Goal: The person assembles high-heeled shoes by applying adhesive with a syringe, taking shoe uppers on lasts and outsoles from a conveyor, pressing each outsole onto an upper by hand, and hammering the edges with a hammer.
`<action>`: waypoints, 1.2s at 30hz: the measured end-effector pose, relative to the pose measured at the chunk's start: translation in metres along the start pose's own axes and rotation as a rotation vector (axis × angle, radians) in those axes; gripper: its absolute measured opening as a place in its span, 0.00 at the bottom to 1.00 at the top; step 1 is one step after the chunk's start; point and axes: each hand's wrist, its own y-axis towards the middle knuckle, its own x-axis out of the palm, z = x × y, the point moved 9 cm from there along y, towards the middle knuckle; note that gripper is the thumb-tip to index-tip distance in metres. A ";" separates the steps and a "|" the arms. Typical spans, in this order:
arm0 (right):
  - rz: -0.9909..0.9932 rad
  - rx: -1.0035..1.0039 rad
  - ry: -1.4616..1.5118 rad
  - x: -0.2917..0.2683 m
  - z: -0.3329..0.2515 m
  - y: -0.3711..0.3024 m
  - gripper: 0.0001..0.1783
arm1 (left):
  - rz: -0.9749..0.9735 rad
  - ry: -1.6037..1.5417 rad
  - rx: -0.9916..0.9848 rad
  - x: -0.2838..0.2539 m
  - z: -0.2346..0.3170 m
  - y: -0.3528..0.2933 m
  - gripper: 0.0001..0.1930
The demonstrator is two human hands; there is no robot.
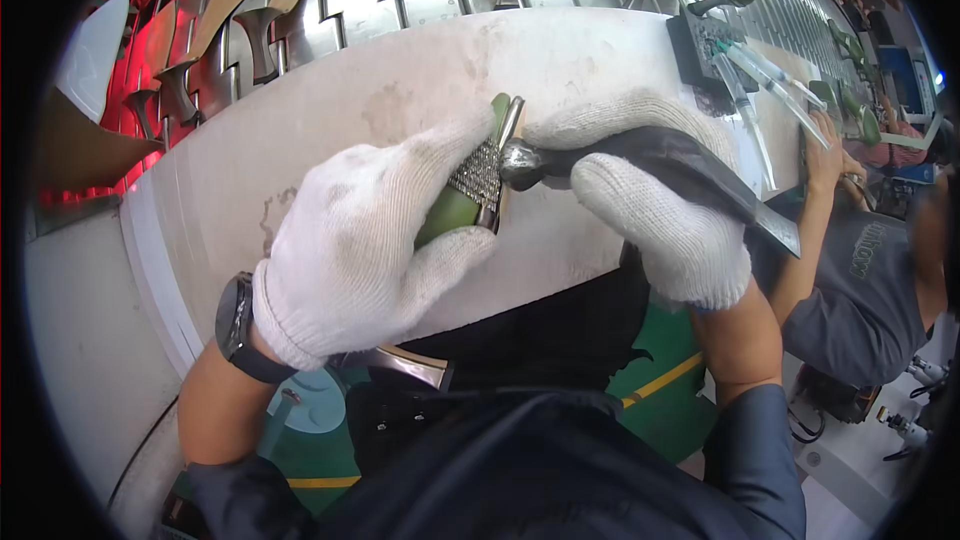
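Note:
My left hand (350,230), in a white knitted glove, is closed around a green shoe (447,217) with a glittering stone-studded band (477,176). Most of the shoe is hidden behind the glove. In my gloved right hand (670,205) lies a dark shoemaker's hammer (655,155); its handle cannot be made out. The rounded metal face meets the edge of the shoe beside the studded band, and the flat flared end points to the lower right. Below my left wrist shows a glossy brown piece with a tan edge (415,365); whether it belongs to the shoe is unclear.
A pale worktop (400,70) lies under my hands. Beyond it, a metal slat conveyor (360,15) carries several heeled shoes (260,30). At the right, clear syringes (765,80) lean in a dark block (695,45). A co-worker's forearm (815,200) reaches in close by.

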 end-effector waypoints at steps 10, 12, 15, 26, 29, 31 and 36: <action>-0.044 0.011 -0.073 0.018 -0.046 0.000 0.18 | 0.026 -0.068 -0.010 -0.003 0.001 -0.007 0.32; -0.060 0.102 -0.065 0.024 -0.046 -0.005 0.21 | 0.051 -0.093 0.012 -0.005 0.000 -0.009 0.29; 0.050 -0.033 -0.199 0.029 -0.060 -0.017 0.19 | 0.038 -0.100 0.001 -0.005 -0.001 -0.010 0.26; 0.487 -0.351 -0.161 0.088 -0.061 -0.059 0.24 | 0.054 -0.108 -0.006 -0.008 -0.003 -0.015 0.25; 0.627 -0.386 -0.187 0.104 -0.065 -0.068 0.23 | 0.014 -0.174 -0.102 -0.007 -0.005 -0.015 0.25; 0.582 -0.420 -0.244 0.119 -0.071 -0.067 0.25 | 0.027 -0.162 -0.117 -0.008 -0.007 -0.018 0.25; 0.462 -0.424 -0.028 0.125 -0.060 -0.063 0.26 | -0.043 -0.256 -0.205 -0.015 -0.031 -0.033 0.21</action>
